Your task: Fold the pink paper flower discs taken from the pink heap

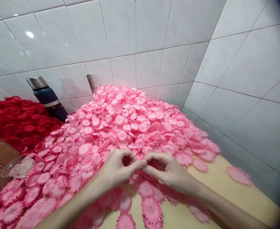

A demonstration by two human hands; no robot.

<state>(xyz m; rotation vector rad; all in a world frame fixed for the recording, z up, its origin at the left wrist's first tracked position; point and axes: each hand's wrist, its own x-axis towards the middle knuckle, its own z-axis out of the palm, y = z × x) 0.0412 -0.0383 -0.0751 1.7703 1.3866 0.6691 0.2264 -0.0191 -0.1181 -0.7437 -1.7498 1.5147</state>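
Pinching: both hands (pixel 142 167) closed on pink flower piece (pixel 154 166) | orientation indiscernible | over pink pile (pixel 130 124)

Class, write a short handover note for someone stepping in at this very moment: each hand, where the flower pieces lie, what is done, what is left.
Left hand and right hand: fingertips meet over the pink flower pile, pinching something too small to identify.
Red flower pile lies at far left; a blue flask stands against the tiled wall.
Done: cannot tell.
Left: both heaps remain large; loose pink pieces lie on the table.
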